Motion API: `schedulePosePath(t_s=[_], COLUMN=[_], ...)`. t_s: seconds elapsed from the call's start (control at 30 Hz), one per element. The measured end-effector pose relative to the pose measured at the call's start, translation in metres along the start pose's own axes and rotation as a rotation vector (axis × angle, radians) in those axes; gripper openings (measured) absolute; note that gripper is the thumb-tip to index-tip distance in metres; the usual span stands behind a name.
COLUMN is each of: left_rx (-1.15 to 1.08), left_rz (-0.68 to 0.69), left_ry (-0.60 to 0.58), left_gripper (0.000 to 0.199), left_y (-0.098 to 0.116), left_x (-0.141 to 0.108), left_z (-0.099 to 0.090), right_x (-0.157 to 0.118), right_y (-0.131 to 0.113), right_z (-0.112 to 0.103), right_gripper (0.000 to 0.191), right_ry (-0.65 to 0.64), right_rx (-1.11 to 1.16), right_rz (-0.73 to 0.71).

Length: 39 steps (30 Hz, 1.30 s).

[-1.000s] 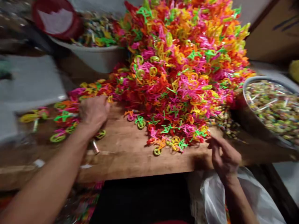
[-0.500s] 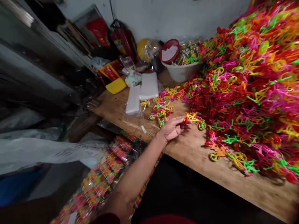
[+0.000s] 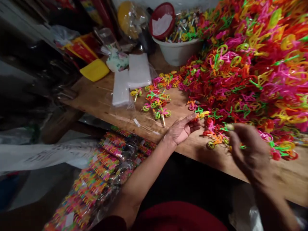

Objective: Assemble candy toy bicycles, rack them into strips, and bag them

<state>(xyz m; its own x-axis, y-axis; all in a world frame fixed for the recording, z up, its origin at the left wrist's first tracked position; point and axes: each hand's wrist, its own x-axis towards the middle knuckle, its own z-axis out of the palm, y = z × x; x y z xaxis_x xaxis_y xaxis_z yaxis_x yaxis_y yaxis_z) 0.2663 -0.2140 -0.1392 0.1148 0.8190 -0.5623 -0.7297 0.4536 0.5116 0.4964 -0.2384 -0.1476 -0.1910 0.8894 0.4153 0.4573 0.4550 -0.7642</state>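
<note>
My left hand [image 3: 183, 131] is over the wooden table's front edge, palm up. Its thumb and forefinger pinch a small plastic bicycle [image 3: 202, 114] with yellow, orange and green parts. To the right, my right hand [image 3: 251, 146] is blurred; its thumb and forefinger close on a small pale-tipped piece [image 3: 230, 127], beside green plastic. A great heap of bright plastic bicycles [image 3: 243, 73] rises behind both hands. Left of my left hand, a small group of bicycles [image 3: 157, 102] lies on the wood, with a patterned tube [image 3: 163, 120] sticking out.
The wooden table [image 3: 96, 106] also bears white plastic packets [image 3: 139, 69], a yellow scoop-like thing [image 3: 95, 70] and a white tub [image 3: 176, 51] of small tubes with a red basket [image 3: 162, 21] on top. Packed bags of colourful pieces [image 3: 89, 183] lie below the table's left part.
My right hand has come into view at the right, pinching a small piece. The bicycle in my left hand looks different, now yellow, orange and green. The camera view has moved closer to the table.
</note>
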Motion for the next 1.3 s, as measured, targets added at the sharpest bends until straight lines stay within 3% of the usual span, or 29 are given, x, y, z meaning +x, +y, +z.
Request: schedulePosePath(t_s=[0.1,0.2,0.33,0.53,0.77,1.0,1.3], left_rx=[0.03,0.132,0.3,0.369,0.293,0.121,0.134], left_rz=[-0.054,-0.095,-0.071,-0.084,-0.142,-0.204,-0.183], left_ry=[-0.094,-0.165,-0.193,-0.174,-0.155,-0.047,-0.184], left_gripper=[0.016,0.025,0.026,0.017,0.006,0.012,0.005], left_y=[-0.011,-0.018,-0.024,-0.023,-0.024,-0.036,-0.04], left_x=[-0.007,-0.011,-0.008,-0.002,-0.01,-0.018,-0.021], left_z=[0.001,-0.005,-0.006,0.003,-0.003,0.001,0.005], right_x=[0.006,0.012,0.017,0.014,-0.018,-0.019,-0.026], right_y=[-0.004,-0.003,-0.002,0.0,-0.001,-0.008,-0.008], right_z=[0.045,0.065,0.055,0.038,0.033,0.038,0.044], right_gripper=[0.014,0.015,0.012,0.017,0.016,0.013,0.017], right_ry=[0.038,0.012,-0.06,-0.05,-0.022,-0.006,0.066], right_rx=[0.093,0.142,0.059,0.202,0.095,0.04,0.141], right_rz=[0.145,0.131,0.032,0.165,0.189,0.098,0.09])
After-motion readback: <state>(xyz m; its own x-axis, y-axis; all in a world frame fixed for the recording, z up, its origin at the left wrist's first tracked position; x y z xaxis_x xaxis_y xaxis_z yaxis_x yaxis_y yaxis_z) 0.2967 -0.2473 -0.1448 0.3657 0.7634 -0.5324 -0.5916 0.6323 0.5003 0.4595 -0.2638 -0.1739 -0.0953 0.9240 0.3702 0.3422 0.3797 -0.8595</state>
